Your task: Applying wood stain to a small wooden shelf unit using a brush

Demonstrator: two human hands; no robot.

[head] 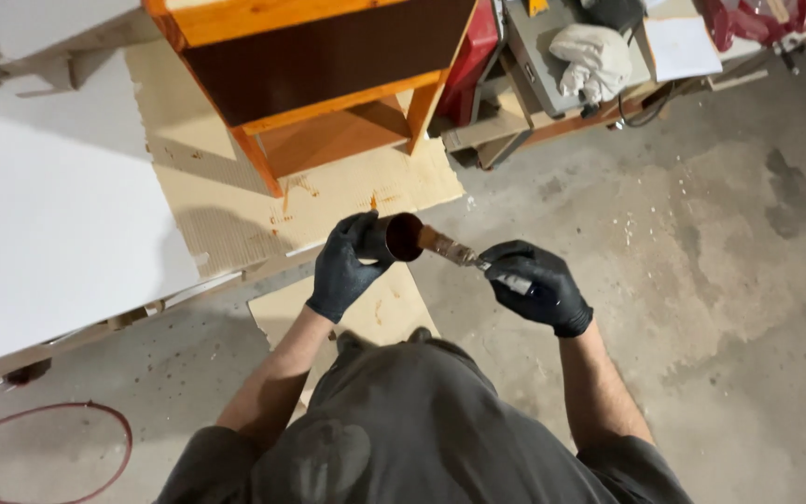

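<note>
My left hand (340, 267), in a black glove, grips a small dark can (395, 236) tilted on its side, its open mouth facing right and showing brown stain inside. My right hand (535, 285), also in a black glove, holds a paintbrush (451, 249) by the handle. The brush's bristles sit at the can's mouth. Both hands are held above the concrete floor, in front of an orange-stained wooden cabinet (314, 70) with a dark brown panel.
The cabinet stands on cardboard sheets (235, 201) with stain drips. A large white board (48, 205) lies at the left. A red hose (44, 439) curls at the lower left. A workbench with a white rag (594, 56) and clutter is at the back right.
</note>
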